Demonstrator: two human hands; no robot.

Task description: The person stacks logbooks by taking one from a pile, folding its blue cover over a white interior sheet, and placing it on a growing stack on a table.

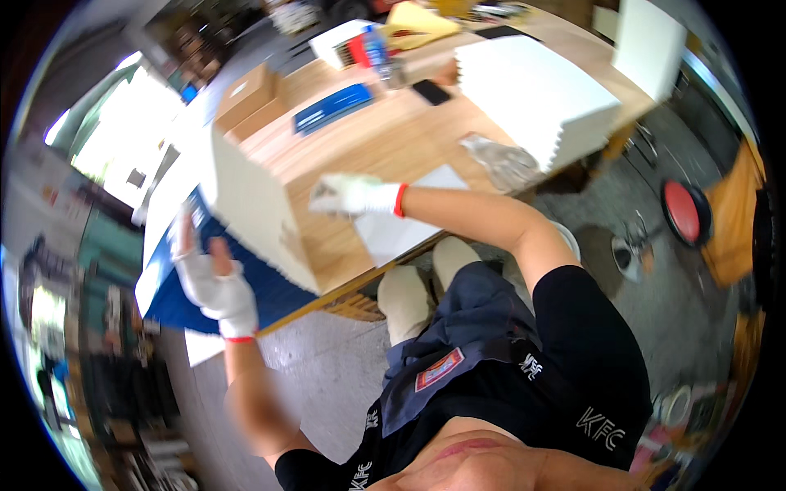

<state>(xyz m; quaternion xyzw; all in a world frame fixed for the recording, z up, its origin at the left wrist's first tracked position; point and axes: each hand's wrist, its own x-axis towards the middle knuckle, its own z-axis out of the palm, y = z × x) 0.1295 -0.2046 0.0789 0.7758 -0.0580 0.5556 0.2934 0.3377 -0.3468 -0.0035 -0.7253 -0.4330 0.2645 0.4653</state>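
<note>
My left hand [214, 285], in a white glove with a red cuff and bare fingertips, is raised by a tall stack of sheets [254, 204] at the table's left. The stack has pale edges and a dark blue face [274, 282]. The fingers of this hand are apart, with nothing seen in them; contact with the blue face is unclear. My right hand [356, 195], gloved alike, reaches over the table beside the stack's pale side. Motion smears its fingers. Under its wrist, a white sheet [401, 229] lies at the table's near edge.
On the wooden table [344, 155] are a large white stack [532, 90], a crumpled glove [501, 161], a black phone [431, 92], a blue flat box [332, 108], a cardboard box [250, 98] and a bottle [376, 51]. A red-seated stool [681, 213] stands at the right.
</note>
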